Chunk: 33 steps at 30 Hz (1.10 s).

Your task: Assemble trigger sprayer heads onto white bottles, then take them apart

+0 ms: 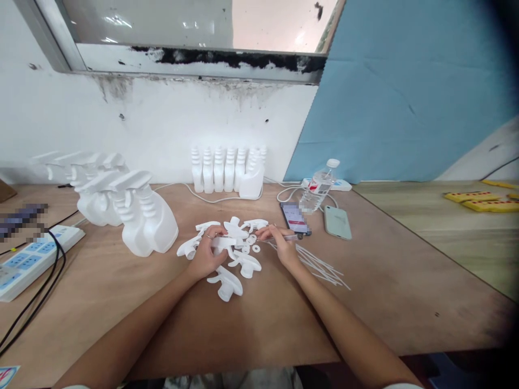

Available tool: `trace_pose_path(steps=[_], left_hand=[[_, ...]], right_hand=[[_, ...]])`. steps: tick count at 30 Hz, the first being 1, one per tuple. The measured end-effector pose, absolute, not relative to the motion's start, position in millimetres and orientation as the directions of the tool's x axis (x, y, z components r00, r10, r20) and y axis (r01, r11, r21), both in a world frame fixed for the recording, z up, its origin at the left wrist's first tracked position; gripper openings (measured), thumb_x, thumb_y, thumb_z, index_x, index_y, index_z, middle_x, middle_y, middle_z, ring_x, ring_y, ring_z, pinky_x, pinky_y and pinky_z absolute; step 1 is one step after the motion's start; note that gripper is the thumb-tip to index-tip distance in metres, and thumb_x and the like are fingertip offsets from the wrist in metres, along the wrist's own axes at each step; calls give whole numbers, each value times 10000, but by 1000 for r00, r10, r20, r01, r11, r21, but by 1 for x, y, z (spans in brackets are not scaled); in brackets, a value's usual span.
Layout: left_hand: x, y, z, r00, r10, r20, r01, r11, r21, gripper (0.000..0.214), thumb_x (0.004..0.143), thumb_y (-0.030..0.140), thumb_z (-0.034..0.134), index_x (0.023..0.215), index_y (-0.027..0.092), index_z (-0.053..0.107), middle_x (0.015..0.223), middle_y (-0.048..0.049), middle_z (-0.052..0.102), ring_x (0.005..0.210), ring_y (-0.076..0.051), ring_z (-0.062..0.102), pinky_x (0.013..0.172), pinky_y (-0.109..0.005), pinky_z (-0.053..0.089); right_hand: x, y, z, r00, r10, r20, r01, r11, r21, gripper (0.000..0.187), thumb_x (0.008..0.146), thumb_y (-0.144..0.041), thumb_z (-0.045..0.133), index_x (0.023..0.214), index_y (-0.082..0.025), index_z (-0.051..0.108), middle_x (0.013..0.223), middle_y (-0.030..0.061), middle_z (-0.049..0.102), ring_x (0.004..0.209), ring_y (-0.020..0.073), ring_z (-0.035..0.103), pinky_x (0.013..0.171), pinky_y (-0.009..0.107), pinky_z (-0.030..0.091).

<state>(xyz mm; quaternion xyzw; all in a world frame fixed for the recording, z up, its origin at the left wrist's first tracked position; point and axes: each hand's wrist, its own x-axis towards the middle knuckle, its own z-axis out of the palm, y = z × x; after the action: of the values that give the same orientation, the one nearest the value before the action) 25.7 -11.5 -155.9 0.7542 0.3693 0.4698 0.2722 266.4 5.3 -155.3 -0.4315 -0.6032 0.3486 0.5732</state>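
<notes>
In the middle of the frame we see the left hand [208,254] with its fingers curled around a white spray head [223,243], holding it low over the counter [259,329]. Just to its right, the right hand [279,243] pinches a slim, see-through tool [290,237] with a dark end, thumb and fingers close together; we cannot tell whether the tool's tip touches anything. More spray heads [227,284] lie loosely around the left hand, the nearest one toward the bottom centre of the frame. Between the two hands we find several small white rings [255,248] lying flat.

Right of centre, a loose bunch of thin white tubes [324,265] lies slantwise beside the right forearm. Above the tubes we see a phone with a lit screen [290,213], a pale green phone [338,222] and a clear water bottle [318,189] standing upright. At the back, near the centre, open-necked white bottles [219,173] stand in a row by the wall [162,124]. In the left part of the frame we see larger-looking white bottles with heads fitted [150,229], and at the far left edge a power strip [75,236] with black cables [61,265] across it.
</notes>
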Motion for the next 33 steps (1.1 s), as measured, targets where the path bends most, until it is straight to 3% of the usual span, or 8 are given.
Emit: trace_pose_path(steps=[4,8,11,14,19,24,30,33], left_hand=[[18,-18,-146,360,744,563,350,-667,658,296,820,209,556,1112,200,508,1154,-94,537,1112,-233,520,979,-395,418],[-6,-24,-122,211,656,724,579,-681,448,199,854,164,532,1045,213,557,1098,-85,563,1054,-214,550,950,-390,442],[-33,-23,-87,39,392,919,772,-595,221,194,787,148,603,972,205,583,1025,-87,563,995,-231,550,918,-404,445],[-56,-22,-42,-76,173,982,891,-429,145,282,743,156,633,1020,181,592,1063,-119,558,1041,-268,531,927,-431,429],[-72,-22,4,-90,311,946,981,-134,137,257,757,254,631,999,169,648,1068,-133,648,1066,-324,491,941,-491,392],[-82,-14,3,-197,450,871,975,-1,222,257,735,275,652,968,170,680,893,-112,700,1022,-339,505,933,-528,388],[-69,-22,13,-201,548,812,937,-133,322,118,765,234,667,881,221,685,854,-1,712,807,-207,581,888,-397,428],[-49,-33,23,-241,503,830,854,-296,428,116,778,268,688,888,234,688,854,43,710,680,-128,553,680,-260,440]], right_hand=[[265,3,-157,11,918,396,122,392,-912,494,891,-515,507,566,-197,702,740,71,734,690,189,661,604,284,482],[261,1,-157,8,921,390,122,386,-914,502,892,-512,508,548,-196,691,710,69,722,676,185,658,622,287,488],[258,0,-156,2,918,396,113,393,-913,524,884,-535,506,525,-197,681,657,67,704,638,183,649,613,290,493],[256,-1,-154,-11,913,408,109,407,-907,543,890,-540,490,510,-200,676,615,63,684,629,184,646,615,294,497],[256,0,-153,10,904,428,107,425,-899,527,888,-523,503,504,-199,661,556,52,645,614,185,635,610,295,492],[258,0,-158,30,890,456,134,448,-884,524,916,-502,465,529,-196,643,554,47,639,618,185,637,613,297,485],[264,4,-154,175,780,601,377,511,-773,487,943,-539,376,865,-187,703,713,51,663,672,180,614,651,309,481],[259,7,-130,283,828,484,321,393,-861,617,928,-637,284,901,-177,695,467,-6,521,441,152,506,457,271,400]])
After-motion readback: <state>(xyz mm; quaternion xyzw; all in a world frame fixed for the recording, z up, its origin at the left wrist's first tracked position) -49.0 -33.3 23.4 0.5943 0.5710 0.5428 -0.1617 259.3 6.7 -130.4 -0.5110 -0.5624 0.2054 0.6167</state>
